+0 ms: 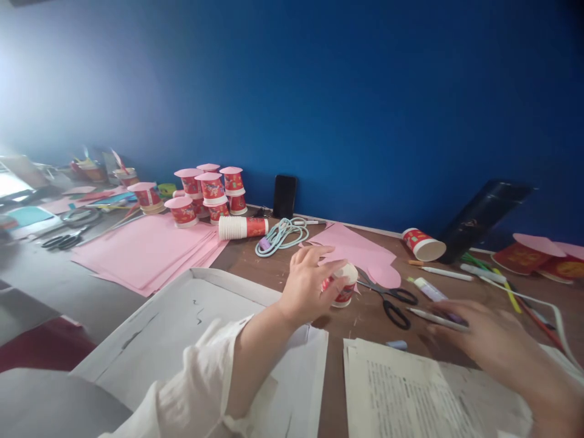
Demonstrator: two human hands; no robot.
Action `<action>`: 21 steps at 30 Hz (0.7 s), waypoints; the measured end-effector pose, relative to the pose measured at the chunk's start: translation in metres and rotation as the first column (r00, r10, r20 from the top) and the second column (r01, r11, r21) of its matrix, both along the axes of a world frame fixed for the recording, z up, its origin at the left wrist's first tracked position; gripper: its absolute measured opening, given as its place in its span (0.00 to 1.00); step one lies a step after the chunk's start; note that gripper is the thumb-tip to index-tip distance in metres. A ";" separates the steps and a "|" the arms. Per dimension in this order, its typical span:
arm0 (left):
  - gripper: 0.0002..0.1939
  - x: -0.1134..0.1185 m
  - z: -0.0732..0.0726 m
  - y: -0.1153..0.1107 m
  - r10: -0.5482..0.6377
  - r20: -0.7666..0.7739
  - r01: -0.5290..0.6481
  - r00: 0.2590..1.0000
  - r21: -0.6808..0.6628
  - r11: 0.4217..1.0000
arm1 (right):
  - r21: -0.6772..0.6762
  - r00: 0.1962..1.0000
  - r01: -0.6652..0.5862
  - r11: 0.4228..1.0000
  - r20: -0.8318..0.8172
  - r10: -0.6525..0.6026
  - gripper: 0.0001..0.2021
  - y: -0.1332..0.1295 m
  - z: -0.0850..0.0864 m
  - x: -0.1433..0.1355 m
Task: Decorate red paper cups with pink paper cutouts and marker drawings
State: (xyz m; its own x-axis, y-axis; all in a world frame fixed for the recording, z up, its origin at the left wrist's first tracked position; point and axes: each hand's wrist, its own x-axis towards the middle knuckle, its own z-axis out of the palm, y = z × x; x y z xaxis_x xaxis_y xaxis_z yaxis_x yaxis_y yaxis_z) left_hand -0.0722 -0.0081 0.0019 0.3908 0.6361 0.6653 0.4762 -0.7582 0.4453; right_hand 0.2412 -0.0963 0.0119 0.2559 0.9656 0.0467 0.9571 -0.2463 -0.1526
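My left hand [303, 286] is at a small red-and-white paper cup [344, 295], with thumb and index finger around its near side. The cup stands mouth down on the brown table. My right hand [483, 334] is smeared by motion, low over a white pen [435, 317] and a glue stick [429, 289] with a purple end. Whether its fingers grip either one does not show clearly. Black-handled scissors [396, 304] lie between the two hands, partly on a cut pink paper shape [356, 246]. A small greyish cap [396, 345] rests nearer to me.
Pink paper sheets [146, 249] and stacked cups with pink tops [212, 188] are at the left. Nested cups [241, 228], a coiled cable [283, 236] and a phone [285, 196] lie by the wall. A tipped cup [423, 244] and black bottle [486, 219] are right. Printed pages [410, 395] lie in front.
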 end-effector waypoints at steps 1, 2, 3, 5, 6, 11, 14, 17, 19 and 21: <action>0.18 0.000 0.001 -0.001 0.009 -0.035 -0.008 0.999 0.014 1.000 | -0.002 1.000 0.002 1.000 0.015 -0.002 0.22 -0.001 -0.001 0.000; 0.19 0.000 0.003 -0.002 0.020 -0.063 -0.018 0.998 0.026 0.999 | -0.001 1.000 0.005 1.000 0.029 -0.005 0.21 -0.001 -0.002 0.000; 0.21 0.000 0.004 -0.003 0.032 -0.085 -0.028 0.996 0.038 0.999 | -0.005 0.999 0.013 1.000 0.041 -0.013 0.21 -0.001 -0.004 0.001; 0.23 0.000 0.006 -0.003 0.052 -0.118 -0.046 0.992 0.058 0.997 | -0.032 0.998 0.033 0.999 0.051 -0.031 0.19 0.000 -0.008 0.003; 0.24 0.001 0.006 -0.003 0.059 -0.131 -0.050 0.990 0.068 0.996 | -0.050 0.998 0.044 0.998 0.050 -0.041 0.18 0.000 -0.010 0.004; 0.20 0.002 0.004 -0.002 0.075 -0.148 -0.054 0.986 0.142 0.988 | -0.108 0.996 0.088 0.990 0.031 -0.085 0.18 0.003 -0.008 0.000; 0.17 0.004 0.003 -0.002 0.073 -0.150 -0.042 0.986 0.200 0.979 | -0.126 0.993 0.115 0.985 0.010 -0.115 0.19 0.005 -0.006 -0.003; 0.15 0.005 0.003 -0.003 0.074 -0.160 -0.037 0.984 0.226 0.974 | -0.144 0.989 0.141 0.980 -0.024 -0.146 0.19 0.007 -0.009 0.000; 0.14 0.006 0.004 -0.003 0.082 -0.168 -0.043 0.982 0.223 0.974 | -0.134 0.988 0.145 0.980 -0.030 -0.150 0.19 0.008 -0.015 0.004; 0.13 0.006 0.004 -0.003 0.082 -0.165 -0.044 0.983 0.223 0.974 | -0.090 0.989 0.142 0.986 -0.026 -0.145 0.18 0.009 -0.020 0.008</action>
